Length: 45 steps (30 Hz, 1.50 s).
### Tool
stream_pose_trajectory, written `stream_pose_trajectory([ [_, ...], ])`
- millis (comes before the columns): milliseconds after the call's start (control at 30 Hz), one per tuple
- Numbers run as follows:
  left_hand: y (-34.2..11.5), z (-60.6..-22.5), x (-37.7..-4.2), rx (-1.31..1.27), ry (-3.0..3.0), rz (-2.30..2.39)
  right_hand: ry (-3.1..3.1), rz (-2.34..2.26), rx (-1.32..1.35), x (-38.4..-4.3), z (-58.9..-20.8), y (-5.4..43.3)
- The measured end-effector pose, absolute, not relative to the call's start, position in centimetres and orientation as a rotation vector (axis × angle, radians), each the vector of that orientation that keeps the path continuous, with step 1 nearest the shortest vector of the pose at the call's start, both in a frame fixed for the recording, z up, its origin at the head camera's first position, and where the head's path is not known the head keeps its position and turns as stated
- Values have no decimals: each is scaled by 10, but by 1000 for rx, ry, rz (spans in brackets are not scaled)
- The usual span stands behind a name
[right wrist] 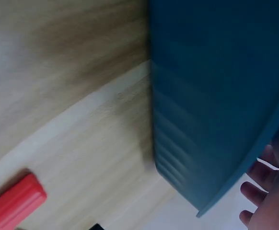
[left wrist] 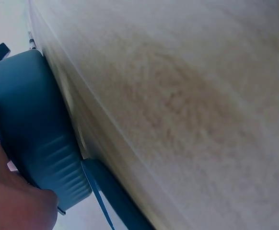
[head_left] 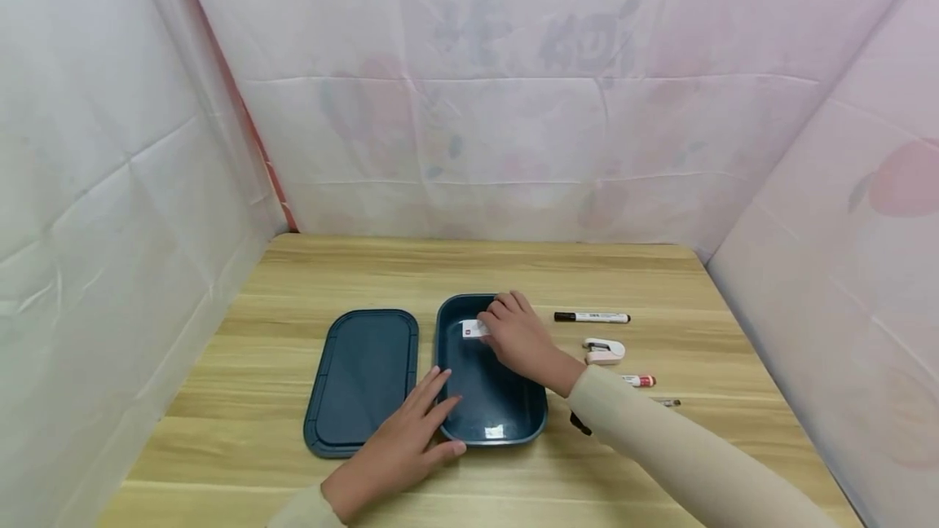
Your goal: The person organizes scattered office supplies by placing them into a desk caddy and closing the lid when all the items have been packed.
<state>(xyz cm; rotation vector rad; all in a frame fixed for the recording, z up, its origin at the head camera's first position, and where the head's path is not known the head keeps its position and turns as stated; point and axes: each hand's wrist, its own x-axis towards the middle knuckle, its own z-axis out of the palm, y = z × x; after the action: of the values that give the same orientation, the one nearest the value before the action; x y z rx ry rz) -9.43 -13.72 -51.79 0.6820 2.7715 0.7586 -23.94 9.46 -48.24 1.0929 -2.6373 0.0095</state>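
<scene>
A dark blue plastic bin (head_left: 484, 389) stands without its lid on the wooden table. My left hand (head_left: 403, 442) rests at its near left corner, fingers fairly straight over the rim and thumb along the front edge; the left wrist view shows this hand against the bin (left wrist: 39, 120). Inside the bin, towards the far end, my right hand (head_left: 522, 341) pinches the right end of a small white rectangular piece (head_left: 473, 328) with a tiny reddish mark. In the right wrist view the bin's side (right wrist: 216, 96) covers that piece, and only some fingers (right wrist: 254, 194) show.
The matching blue lid (head_left: 363, 377) lies flat left of the bin. To the right are a black-capped marker (head_left: 591, 317), a white stapler (head_left: 605, 351), a red-ended marker (head_left: 640, 380) and a thin item (head_left: 669, 402), partly behind my right sleeve. Cloth sheets (head_left: 506, 121) surround the table.
</scene>
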Motion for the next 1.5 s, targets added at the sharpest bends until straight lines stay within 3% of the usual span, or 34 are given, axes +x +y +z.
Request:
stream_pose_trajectory([
  [1500,-139,-514,-94,731,2773,722,-2666,-301,1061,-259,-516,65],
])
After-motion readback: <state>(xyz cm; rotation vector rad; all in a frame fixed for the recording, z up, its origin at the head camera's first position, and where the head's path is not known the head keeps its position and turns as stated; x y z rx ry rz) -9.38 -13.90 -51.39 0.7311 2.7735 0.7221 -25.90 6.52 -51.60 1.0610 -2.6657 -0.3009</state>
